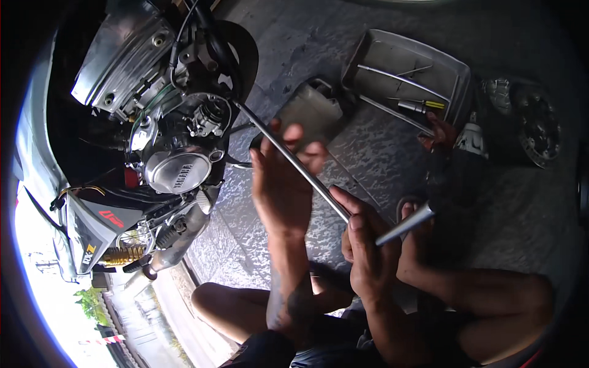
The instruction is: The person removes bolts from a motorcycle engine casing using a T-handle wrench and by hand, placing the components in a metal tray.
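Observation:
My right hand (368, 245) grips a long silver metal rod (288, 156), with a thicker bright tube-like end (408, 222) sticking out to the right. The rod's far tip is at the motorcycle engine (178, 165), near the exposed carburetor (208, 119); I cannot tell whether it touches. My left hand (282, 193) is raised behind the rod with fingers apart and curved, not wrapped round it. The engine's round polished cover faces me on the left, below the silver cylinder (123, 55).
A metal tray (457, 83) with rods and a yellow-handled tool stands at the upper right, beside reddish items (438, 132) and a dark part with a perforated disc (540, 129). A grimy container (313, 107) lies on the tiled floor (227, 245). My bent legs are below.

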Motion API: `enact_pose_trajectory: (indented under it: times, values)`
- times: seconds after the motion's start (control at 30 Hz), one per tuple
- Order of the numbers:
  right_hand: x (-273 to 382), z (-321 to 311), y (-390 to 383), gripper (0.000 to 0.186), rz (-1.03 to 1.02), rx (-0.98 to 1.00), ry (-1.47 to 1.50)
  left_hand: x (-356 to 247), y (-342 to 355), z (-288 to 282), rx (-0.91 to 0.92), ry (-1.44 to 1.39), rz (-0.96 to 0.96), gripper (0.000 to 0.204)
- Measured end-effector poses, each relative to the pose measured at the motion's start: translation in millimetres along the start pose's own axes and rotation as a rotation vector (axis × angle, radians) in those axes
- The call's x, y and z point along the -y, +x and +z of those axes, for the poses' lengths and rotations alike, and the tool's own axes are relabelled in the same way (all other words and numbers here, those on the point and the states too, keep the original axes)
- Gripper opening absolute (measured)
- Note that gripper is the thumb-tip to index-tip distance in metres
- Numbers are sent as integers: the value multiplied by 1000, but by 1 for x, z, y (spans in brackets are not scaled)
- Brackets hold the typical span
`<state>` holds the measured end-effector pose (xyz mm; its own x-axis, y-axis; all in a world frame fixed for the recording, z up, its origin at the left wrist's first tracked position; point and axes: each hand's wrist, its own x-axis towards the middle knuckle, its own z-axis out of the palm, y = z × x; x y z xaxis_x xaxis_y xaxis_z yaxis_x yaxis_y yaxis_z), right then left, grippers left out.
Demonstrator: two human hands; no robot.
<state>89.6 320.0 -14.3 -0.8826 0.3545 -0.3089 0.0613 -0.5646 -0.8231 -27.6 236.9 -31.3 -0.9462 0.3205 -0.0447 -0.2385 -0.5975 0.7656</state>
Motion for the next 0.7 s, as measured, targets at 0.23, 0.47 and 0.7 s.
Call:
enact_pose_trajectory:
  times: [0.23, 0.47, 0.7]
  values:
    - [-9, 7, 10, 38, -75, 4, -7, -16, 17, -12, -11, 22, -18, 37]
    - [-5, 7, 7, 38, -30, 20, 27, -16, 15, -6, -62, 84, -34, 38]
    - [1, 20, 3, 37, 65, 65, 71, -27, 17, -23, 26, -61, -45, 40]
